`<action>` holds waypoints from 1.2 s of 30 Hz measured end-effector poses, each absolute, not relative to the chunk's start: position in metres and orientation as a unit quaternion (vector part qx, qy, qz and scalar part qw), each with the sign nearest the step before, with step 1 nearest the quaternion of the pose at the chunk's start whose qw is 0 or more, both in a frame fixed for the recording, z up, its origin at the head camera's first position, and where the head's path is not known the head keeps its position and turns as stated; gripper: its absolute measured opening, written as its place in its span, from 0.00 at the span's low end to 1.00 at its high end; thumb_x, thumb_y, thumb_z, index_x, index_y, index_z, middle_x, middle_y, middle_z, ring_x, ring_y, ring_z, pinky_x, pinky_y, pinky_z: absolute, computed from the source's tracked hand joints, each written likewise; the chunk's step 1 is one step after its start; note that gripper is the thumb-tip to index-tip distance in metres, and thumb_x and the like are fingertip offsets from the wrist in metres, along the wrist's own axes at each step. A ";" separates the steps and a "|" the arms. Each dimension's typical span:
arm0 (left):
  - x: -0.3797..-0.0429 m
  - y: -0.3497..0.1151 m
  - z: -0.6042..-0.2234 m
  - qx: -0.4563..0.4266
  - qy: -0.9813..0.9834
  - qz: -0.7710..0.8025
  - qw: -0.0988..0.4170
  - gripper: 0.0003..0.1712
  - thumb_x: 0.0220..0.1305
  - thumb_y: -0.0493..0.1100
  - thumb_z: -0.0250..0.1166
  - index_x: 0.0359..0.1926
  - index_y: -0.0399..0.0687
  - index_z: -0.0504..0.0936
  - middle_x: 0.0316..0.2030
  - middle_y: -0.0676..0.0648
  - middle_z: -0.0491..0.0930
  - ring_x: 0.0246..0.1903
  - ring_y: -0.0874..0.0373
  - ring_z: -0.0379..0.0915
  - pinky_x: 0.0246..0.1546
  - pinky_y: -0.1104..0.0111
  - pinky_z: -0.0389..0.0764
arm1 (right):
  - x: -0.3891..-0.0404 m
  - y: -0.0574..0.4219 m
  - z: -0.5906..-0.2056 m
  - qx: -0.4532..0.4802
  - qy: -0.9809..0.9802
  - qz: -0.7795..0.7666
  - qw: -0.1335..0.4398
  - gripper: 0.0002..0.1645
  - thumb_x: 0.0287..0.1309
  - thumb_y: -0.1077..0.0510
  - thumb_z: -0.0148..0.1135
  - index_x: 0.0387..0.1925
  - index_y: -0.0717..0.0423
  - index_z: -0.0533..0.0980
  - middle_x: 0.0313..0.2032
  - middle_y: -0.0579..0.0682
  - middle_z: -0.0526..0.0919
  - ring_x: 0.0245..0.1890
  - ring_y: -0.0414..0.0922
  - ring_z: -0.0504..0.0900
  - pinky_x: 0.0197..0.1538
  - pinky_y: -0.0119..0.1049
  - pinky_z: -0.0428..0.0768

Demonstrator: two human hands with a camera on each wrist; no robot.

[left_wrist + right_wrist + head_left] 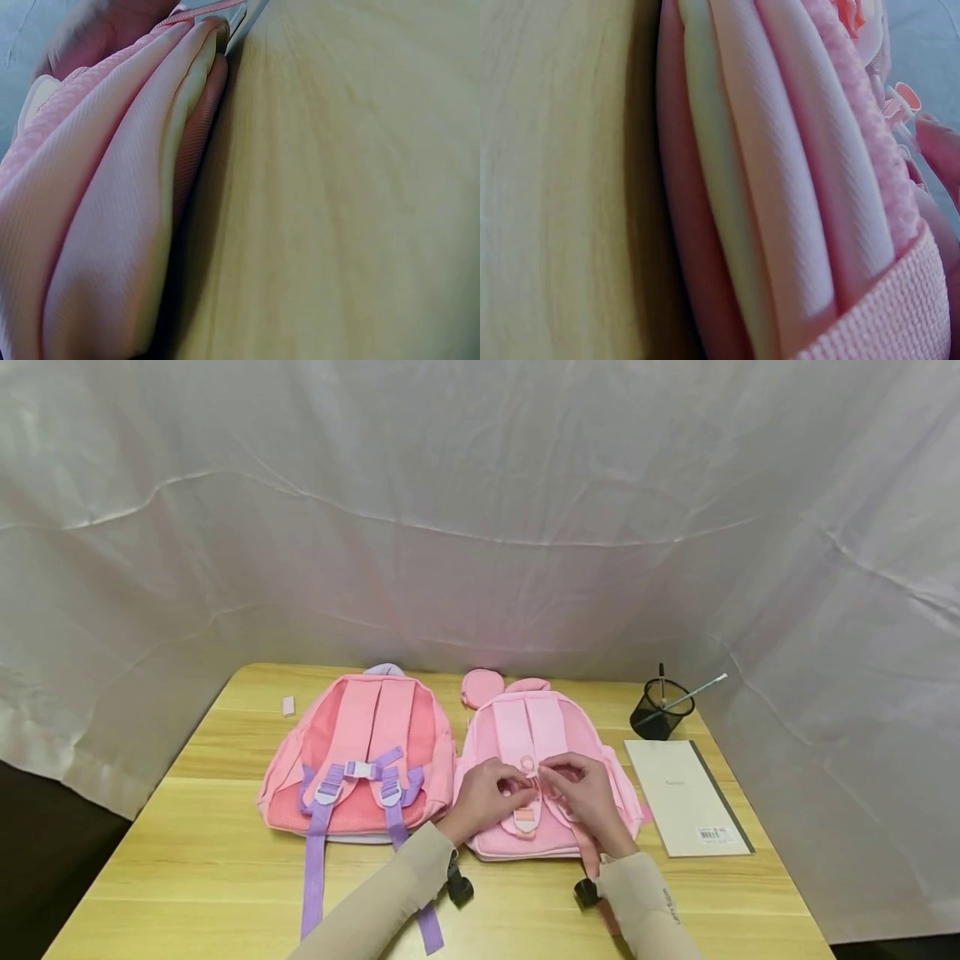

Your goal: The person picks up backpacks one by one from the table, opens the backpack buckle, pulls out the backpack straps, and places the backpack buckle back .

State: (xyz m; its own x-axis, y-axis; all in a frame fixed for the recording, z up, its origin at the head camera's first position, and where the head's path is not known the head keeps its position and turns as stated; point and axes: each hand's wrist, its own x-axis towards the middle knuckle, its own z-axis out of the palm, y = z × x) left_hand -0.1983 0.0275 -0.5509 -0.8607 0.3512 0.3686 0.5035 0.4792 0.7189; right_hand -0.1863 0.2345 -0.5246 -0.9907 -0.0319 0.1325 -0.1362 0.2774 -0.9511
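1. left hand [486, 795] and right hand [588, 789] both pinch a narrow pink fabric strap [528, 765].
2. it sits over the light-pink mesh-backed backpack [547, 731], straps up, on the yellow wood-grain table [525, 914].

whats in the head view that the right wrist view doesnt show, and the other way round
Only the head view shows the coral backpack with purple straps, the black mesh cup and the notebook.

Only the right wrist view shows, close up, the yellowish strip along the pink backpack's layered edge.

Both share that pink backpack, the wooden table and a hand, only partly visible in the wrist view.
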 end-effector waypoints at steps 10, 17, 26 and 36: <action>-0.198 0.026 -0.551 -0.258 -0.848 -0.454 0.088 0.04 0.58 0.48 0.78 0.33 0.57 0.92 0.27 0.58 0.80 0.28 0.69 0.70 0.31 0.77 0.71 | -0.185 0.234 -0.524 0.057 -0.799 0.597 0.043 0.10 0.60 0.54 0.76 0.40 0.54 0.88 0.41 0.50 0.90 0.44 0.39 0.85 0.48 0.26 0.81; -0.198 0.027 -0.554 -0.264 -0.833 -0.480 0.077 0.02 0.56 0.48 0.79 0.31 0.59 0.93 0.27 0.58 0.80 0.29 0.69 0.70 0.32 0.77 0.71 | -0.183 0.232 -0.523 0.056 -0.807 0.585 0.053 0.09 0.59 0.52 0.76 0.39 0.50 0.88 0.40 0.48 0.90 0.45 0.38 0.84 0.47 0.27 0.79; -0.197 0.028 -0.554 -0.267 -0.841 -0.464 0.079 0.02 0.55 0.46 0.79 0.29 0.59 0.93 0.26 0.59 0.79 0.29 0.70 0.69 0.32 0.77 0.71 | -0.181 0.229 -0.523 0.078 -0.805 0.583 0.078 0.08 0.60 0.52 0.76 0.40 0.50 0.88 0.39 0.50 0.90 0.44 0.37 0.82 0.45 0.26 0.79; -0.199 0.026 -0.555 -0.268 -0.842 -0.457 0.096 0.04 0.57 0.50 0.78 0.30 0.61 0.91 0.26 0.60 0.78 0.28 0.70 0.69 0.31 0.77 0.70 | -0.185 0.225 -0.522 0.081 -0.789 0.605 0.072 0.10 0.60 0.56 0.76 0.41 0.57 0.88 0.40 0.54 0.90 0.43 0.36 0.85 0.48 0.25 0.82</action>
